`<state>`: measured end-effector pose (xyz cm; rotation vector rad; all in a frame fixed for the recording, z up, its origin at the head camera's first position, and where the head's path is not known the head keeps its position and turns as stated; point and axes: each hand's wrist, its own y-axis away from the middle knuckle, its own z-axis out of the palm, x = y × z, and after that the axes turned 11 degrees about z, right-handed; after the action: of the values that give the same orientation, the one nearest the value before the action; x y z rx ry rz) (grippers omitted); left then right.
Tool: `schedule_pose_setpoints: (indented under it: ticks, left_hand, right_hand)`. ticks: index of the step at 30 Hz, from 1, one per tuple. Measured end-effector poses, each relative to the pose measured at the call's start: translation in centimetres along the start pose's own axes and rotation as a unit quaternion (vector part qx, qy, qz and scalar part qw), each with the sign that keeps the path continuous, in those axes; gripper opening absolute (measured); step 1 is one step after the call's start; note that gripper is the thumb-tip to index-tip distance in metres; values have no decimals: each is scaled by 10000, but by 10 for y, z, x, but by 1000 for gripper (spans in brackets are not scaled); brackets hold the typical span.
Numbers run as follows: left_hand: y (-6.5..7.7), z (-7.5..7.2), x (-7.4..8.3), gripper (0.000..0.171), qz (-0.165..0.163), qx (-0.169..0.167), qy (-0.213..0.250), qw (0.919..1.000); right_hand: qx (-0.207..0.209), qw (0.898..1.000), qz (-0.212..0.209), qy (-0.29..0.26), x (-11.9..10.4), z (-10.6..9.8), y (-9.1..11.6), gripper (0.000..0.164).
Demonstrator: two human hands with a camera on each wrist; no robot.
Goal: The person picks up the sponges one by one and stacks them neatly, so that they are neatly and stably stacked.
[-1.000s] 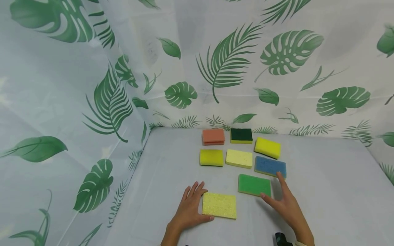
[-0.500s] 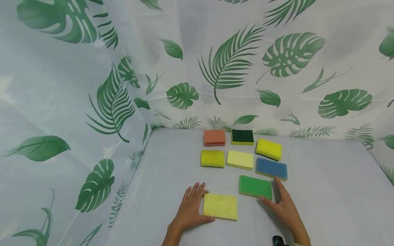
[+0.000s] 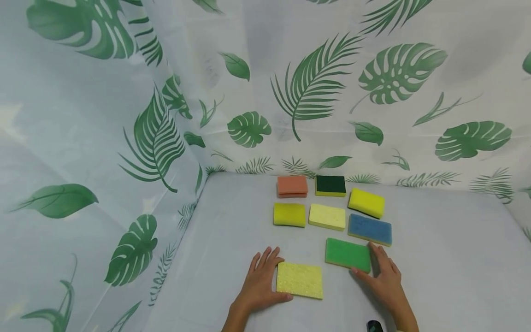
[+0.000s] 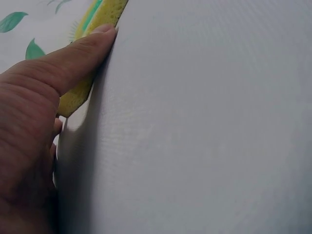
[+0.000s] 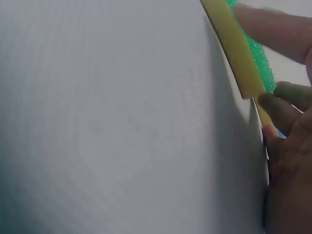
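Right fingers (image 3: 377, 255) now closer around green sponge (image 3: 346, 254), grip unclear, left fingers (image 3: 271, 259) around yellow sponge (image 3: 300, 280)

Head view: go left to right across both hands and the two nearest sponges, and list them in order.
Left hand, speckled yellow sponge, green sponge, right hand.

light: diffuse | pale glare: left backdrop (image 3: 83, 152) | wrist views: soft focus, dark shadows
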<state>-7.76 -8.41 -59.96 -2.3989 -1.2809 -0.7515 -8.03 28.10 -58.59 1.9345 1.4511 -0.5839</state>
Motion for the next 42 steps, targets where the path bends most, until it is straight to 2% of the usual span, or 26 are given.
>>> schedule_pose_setpoints:
  ticks: [11,16,24,28,33,42]
  left_hand:
    - [0,-3,3,95,-37,5,37,10000]
    - [-2,-3,2,95,-65,-40,-5,10000]
    - [-1,-5,1,96,-124,-134,68,9998]
    - [-1,-4,2,96,-139,-145,109,9997]
    - [1,-4,1,98,-101,-108,345,9993]
    - [-1,-8,-5,93,-135,-138,914,9956]
  right_hand:
    - [-183,9996,205,50,-2,0,-3,98]
    - [-100,9996,262,-6,-3,0,-3,96]
    - [114,9998,58,-147,-1,4,-1,91]
    - [105,9998,148,-105,-1,5,-1,91]
    - [150,9993,333,-109,-4,5,1,89]
    - [313,9985,354,-278,-7,4,4,87]
